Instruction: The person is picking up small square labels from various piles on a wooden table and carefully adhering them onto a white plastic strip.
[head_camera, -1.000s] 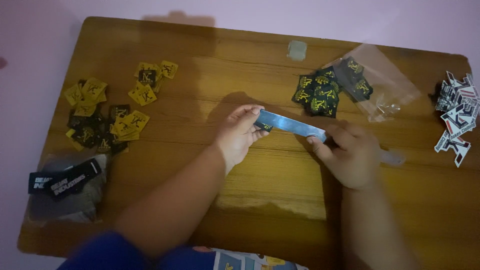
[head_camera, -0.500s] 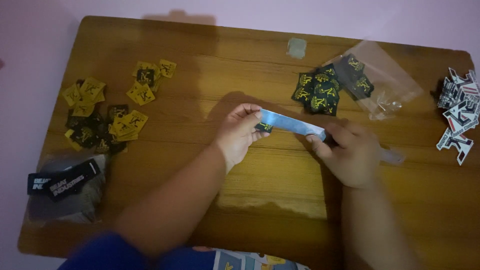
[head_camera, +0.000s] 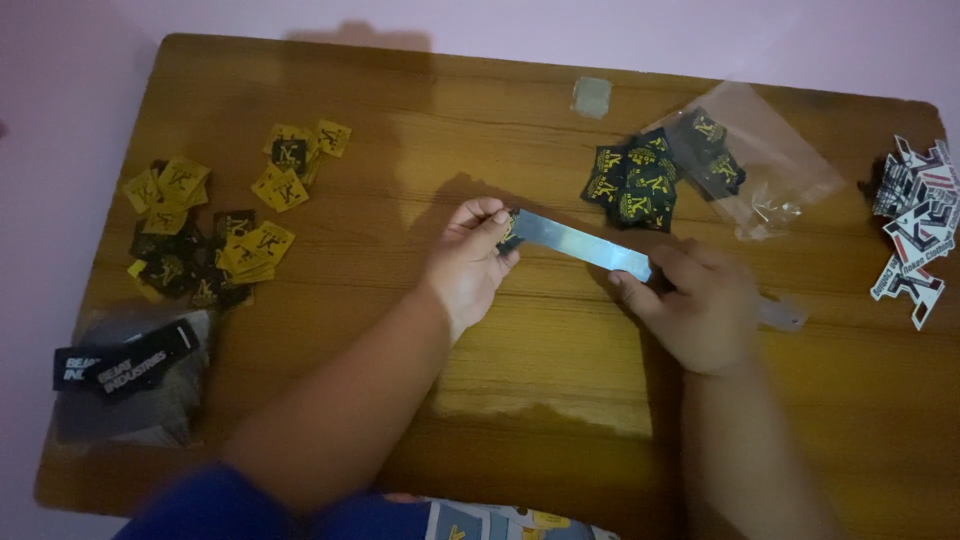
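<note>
while both hands grip, left hand (head_camera: 468, 262) pinches small black-yellow label (head_camera: 512, 232) at end of narrow clear sleeve (head_camera: 580, 245); right hand (head_camera: 695, 305) pinches other end, above wooden table (head_camera: 400, 130) centre. step: seemingly sliding label in; next needs steady push.

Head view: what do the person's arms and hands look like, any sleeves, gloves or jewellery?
Both hands are bare: no gloves on the left hand or the right hand, and no rings, watch or bands show. Both forearms are uncovered to the bottom edge of the picture. A blue sleeve covers the left upper arm; no sleeve shows on the right arm. The picture is dim and slightly blurred, so fine marks cannot be told.
</note>
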